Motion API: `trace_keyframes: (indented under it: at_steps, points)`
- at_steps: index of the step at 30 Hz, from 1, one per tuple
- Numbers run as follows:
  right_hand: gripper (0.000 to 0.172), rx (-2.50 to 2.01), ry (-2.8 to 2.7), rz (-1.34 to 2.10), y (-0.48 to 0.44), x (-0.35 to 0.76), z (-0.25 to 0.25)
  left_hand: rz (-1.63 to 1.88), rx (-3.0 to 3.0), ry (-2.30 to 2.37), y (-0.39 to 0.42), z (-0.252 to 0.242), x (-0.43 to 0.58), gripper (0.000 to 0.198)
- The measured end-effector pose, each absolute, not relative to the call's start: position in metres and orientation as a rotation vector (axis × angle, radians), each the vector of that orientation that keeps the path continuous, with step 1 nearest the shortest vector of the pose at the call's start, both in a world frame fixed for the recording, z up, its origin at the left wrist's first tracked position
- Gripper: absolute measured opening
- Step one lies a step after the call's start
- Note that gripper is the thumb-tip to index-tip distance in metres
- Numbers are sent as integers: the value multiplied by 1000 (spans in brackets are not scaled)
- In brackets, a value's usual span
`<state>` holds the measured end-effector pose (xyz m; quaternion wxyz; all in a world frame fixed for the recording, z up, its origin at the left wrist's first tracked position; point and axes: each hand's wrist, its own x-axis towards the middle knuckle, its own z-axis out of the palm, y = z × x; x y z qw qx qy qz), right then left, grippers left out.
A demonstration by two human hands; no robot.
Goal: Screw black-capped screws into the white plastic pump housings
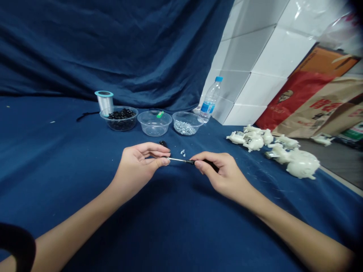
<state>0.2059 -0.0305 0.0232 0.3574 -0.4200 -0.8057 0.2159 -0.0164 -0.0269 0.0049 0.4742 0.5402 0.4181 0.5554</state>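
My right hand (219, 172) is closed around the black handle of a small screwdriver (184, 161), whose metal shaft points left. My left hand (140, 162) pinches the shaft's tip between thumb and fingers; whether a screw sits there is too small to tell. A small black part (163, 143) lies on the blue cloth just behind my left fingers. Two or three loose screws (183, 152) rest on the cloth above the shaft.
Three clear bowls stand behind: one with black parts (120, 118), one nearly empty with a green bit (154, 122), one with screws (185, 123). A wire spool (104, 99), a water bottle (210, 100), cream plastic pieces (280, 151), white boxes (255, 68) and paper bags (317, 105) sit right.
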Motion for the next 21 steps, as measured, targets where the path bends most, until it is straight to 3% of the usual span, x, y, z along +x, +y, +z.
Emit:
trace_keyframes:
  at_steps: [4, 6, 8, 12, 15, 21]
  points:
    - [36, -1205, -1965, 1111, -25, 207, 25, 1347, 1391, 1016, -26, 5, -16, 20]
    - [37, -1220, -1929, 1224, -23, 207, 27, 1341, 1411, 1006, -25, 6, -16, 19]
    - [23, -1208, -1951, 1120, -22, 208, 27, 1354, 1415, 1008, -24, 6, -16, 19]
    - [28, -1067, -2021, 772, -22, 209, 23, 1424, 1401, 1017, -22, 7, -17, 23]
    - [12, -919, -2063, 429, -22, 209, 22, 1418, 1367, 1015, -23, 6, -18, 24]
    - [18, -826, -2089, 227, -26, 208, 24, 1411, 1333, 1038, -26, 5, -15, 24]
